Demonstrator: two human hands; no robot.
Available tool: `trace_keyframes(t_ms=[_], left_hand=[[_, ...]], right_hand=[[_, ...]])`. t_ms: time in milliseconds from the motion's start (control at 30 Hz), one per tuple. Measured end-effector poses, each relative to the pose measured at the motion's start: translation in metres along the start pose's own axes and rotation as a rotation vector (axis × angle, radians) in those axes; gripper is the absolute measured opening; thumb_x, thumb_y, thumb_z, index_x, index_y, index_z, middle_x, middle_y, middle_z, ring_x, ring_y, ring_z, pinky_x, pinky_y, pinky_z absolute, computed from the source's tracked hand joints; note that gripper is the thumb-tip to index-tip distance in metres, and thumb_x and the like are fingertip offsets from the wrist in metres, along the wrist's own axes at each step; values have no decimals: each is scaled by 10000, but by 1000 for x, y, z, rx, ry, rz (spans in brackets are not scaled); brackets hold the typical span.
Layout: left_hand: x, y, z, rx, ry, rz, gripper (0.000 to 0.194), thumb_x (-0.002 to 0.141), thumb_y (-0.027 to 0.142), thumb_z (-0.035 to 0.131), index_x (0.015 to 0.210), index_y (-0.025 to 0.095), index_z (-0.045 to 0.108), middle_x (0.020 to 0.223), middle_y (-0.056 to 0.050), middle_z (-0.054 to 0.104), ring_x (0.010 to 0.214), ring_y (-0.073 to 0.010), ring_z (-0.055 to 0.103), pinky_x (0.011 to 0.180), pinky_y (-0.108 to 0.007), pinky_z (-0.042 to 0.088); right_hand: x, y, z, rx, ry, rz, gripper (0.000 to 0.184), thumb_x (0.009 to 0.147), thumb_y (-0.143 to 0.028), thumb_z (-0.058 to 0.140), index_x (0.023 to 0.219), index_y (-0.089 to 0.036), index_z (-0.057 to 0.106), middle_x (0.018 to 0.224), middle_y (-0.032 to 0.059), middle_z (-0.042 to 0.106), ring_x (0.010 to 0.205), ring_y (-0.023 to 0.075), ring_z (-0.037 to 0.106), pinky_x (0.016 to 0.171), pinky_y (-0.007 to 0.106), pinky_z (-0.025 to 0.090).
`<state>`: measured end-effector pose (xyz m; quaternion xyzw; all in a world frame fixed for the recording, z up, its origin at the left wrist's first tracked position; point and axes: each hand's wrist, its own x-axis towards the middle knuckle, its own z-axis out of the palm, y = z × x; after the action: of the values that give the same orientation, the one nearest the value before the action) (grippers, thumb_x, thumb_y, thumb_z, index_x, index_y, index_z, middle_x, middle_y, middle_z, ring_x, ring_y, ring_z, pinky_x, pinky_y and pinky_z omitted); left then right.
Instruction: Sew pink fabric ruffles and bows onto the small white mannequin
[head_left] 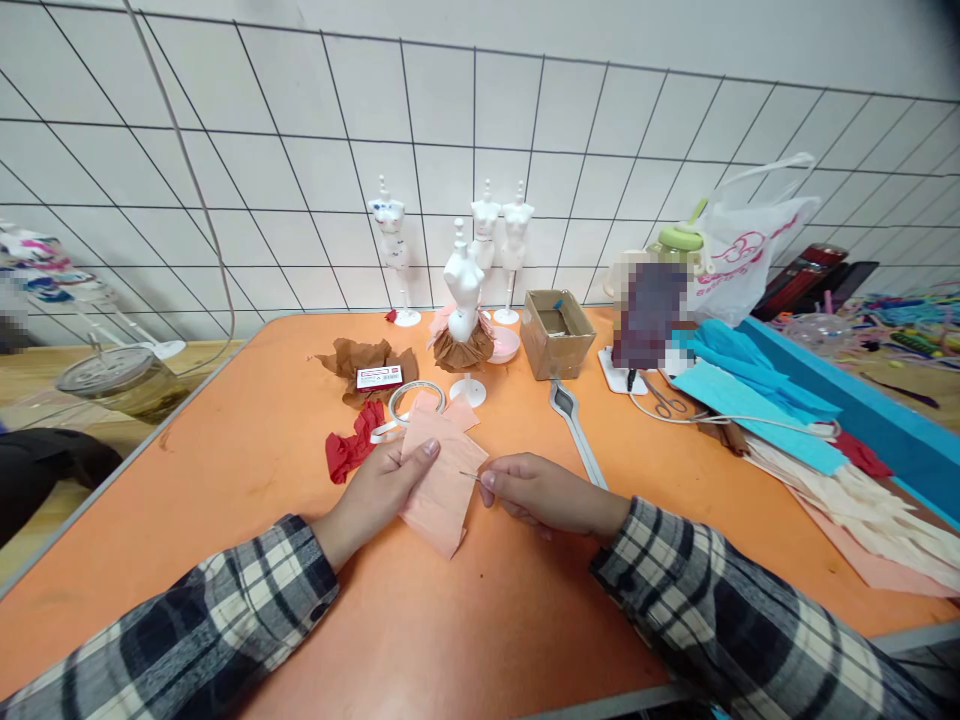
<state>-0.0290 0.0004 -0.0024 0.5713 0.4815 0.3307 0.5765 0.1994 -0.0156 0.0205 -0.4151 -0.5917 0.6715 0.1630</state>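
Observation:
My left hand [394,482] grips a sheet of peach crepe paper [442,495], its thumb lying on top. Between the thumb and fingers of my right hand [536,490] is a thin needle-like metal piece [469,475], its tip over the paper's right side. Just beyond the paper are a roll of tape [418,402] and a crumpled strip of red crepe paper [351,447]. Behind them stands a small white mannequin [463,275] wearing a gathered brown paper skirt [463,345].
A small cardboard box [557,335] and long grey tweezers [576,430] are right of centre. Scissors [666,398], blue paper [757,400] and cream paper strips [862,500] lie at right. Brown paper [367,362] with a small labelled box [379,377] lies left. More mannequins [390,235] line the wall.

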Motion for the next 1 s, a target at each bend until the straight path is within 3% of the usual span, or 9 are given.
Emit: trace_keyframes(t_ms=[333, 433, 567, 1000], left_hand=[[0, 1, 2, 39, 35, 14, 493, 837, 579, 547, 933, 117, 691, 784, -85, 746, 674, -228, 675, 603, -294, 523], [-1, 4, 3, 35, 103, 16, 500, 821, 599, 553, 911, 120, 667, 787, -79, 737, 671, -225, 665, 603, -294, 516], [-2, 8, 6, 42, 192, 10, 517, 811, 633, 534, 760, 132, 650, 637, -43, 687, 569, -196, 608, 528, -265, 468], [-2, 7, 6, 122, 133, 69, 536, 802, 639, 539, 830, 129, 700, 664, -46, 691, 582, -200, 597, 511, -255, 454]], right_hand=[[3, 4, 1, 90, -21, 16, 311, 924, -451, 422, 863, -170, 539, 528, -84, 338, 384, 54, 280, 301, 145, 336], [2, 2, 1, 101, -21, 27, 285, 926, -421, 417, 850, -173, 534, 522, -85, 332, 379, 56, 274, 294, 147, 333], [2, 1, 1, 97, -2, 21, 289, 930, -416, 408, 831, -172, 526, 508, -89, 323, 368, 54, 272, 299, 148, 334], [6, 7, 1, 86, -37, 14, 306, 934, -448, 416, 827, -177, 511, 507, -95, 318, 370, 48, 260, 307, 142, 309]])
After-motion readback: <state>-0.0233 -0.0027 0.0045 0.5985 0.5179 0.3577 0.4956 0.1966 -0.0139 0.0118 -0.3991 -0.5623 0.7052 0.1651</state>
